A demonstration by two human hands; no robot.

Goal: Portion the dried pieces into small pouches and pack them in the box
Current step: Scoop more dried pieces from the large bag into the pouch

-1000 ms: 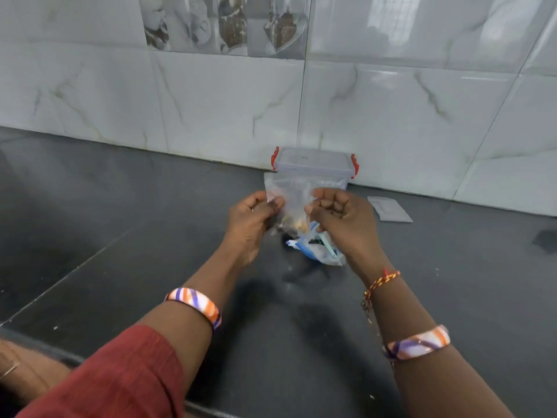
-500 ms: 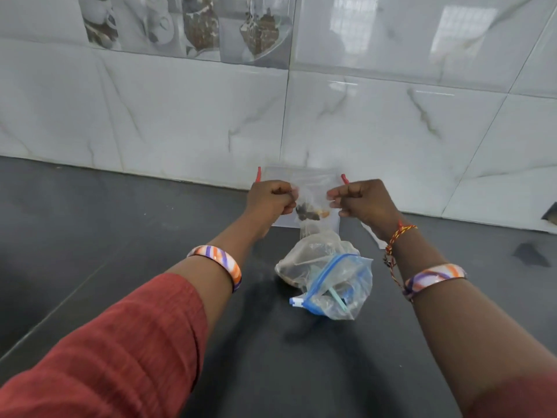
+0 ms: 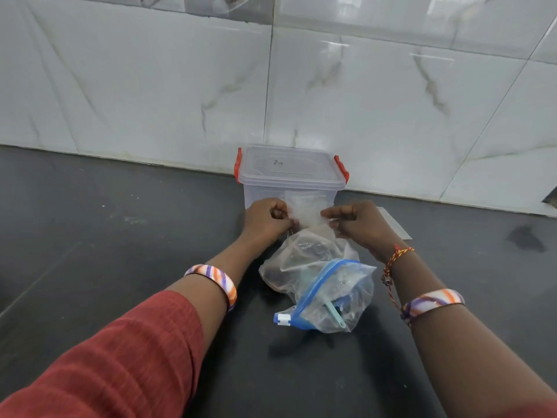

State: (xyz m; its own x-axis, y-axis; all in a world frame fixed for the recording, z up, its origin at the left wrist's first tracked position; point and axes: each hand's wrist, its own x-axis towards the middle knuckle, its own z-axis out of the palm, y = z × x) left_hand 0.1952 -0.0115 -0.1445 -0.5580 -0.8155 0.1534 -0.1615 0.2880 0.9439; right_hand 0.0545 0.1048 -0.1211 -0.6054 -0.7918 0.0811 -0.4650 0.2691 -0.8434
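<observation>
Since half a second ago you have brought the small pouch (image 3: 306, 211) down, so the box (image 3: 291, 184) with its lid on and red clips shows fully behind it, against the wall. Your left hand (image 3: 266, 220) and right hand (image 3: 357, 221) are both closed in a pinch on the pouch's top corners, one on each side. The pouch hangs just in front of the box (its contents I cannot make out now). Below it, the big bag (image 3: 316, 279) with a blue zipper lies on the dark counter (image 3: 120, 236).
</observation>
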